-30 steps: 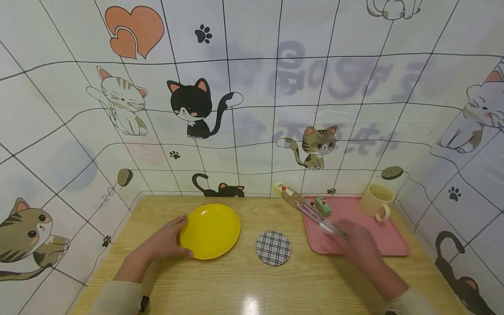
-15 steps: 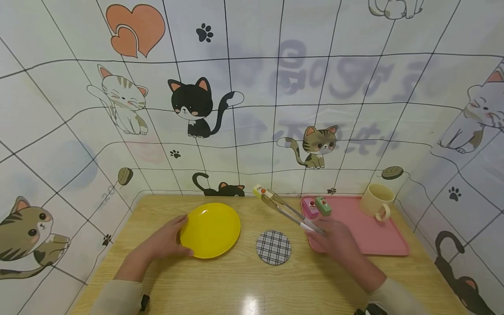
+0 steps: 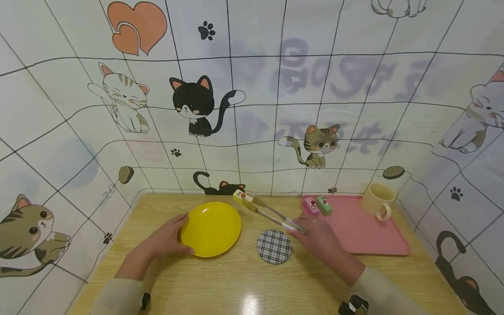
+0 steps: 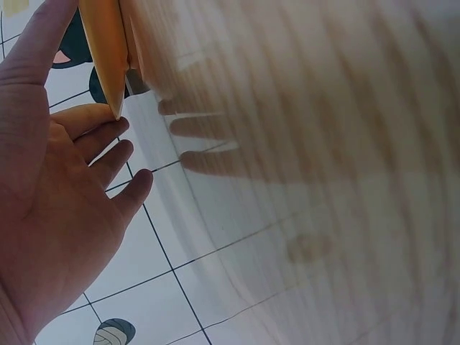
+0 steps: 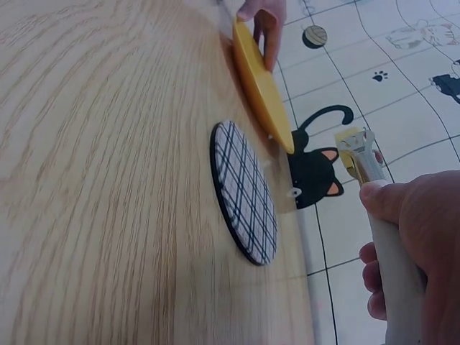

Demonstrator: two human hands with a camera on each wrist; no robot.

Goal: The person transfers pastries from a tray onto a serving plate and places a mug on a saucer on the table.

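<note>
In the head view, my left hand (image 3: pixel 169 238) holds the left edge of a round yellow plate (image 3: pixel 211 229), with thumb and fingers spread along its rim. My right hand (image 3: pixel 319 238) grips a pair of tongs (image 3: pixel 271 214) with light handles. Between the tongs' tips is a small yellow-and-white toy cake slice (image 3: pixel 242 196), raised behind the plate's right side. The left wrist view shows fingertips against the plate's rim (image 4: pixel 106 61). Seen from the right wrist, the thumb lies along a tong handle (image 5: pixel 395 266).
A checked round coaster (image 3: pixel 274 246) lies between the plate and a pink tray (image 3: pixel 366 232). On the tray are a pink toy cake slice (image 3: pixel 311 207), a green toy cake slice (image 3: pixel 324 205) and a cream mug (image 3: pixel 378 200). Behind the table rises a cat-patterned wall cloth (image 3: pixel 256 109).
My right hand has moved left from over the tray, carrying the yellow cake slice in the tongs toward the plate. The left hand and plate have stayed put.
</note>
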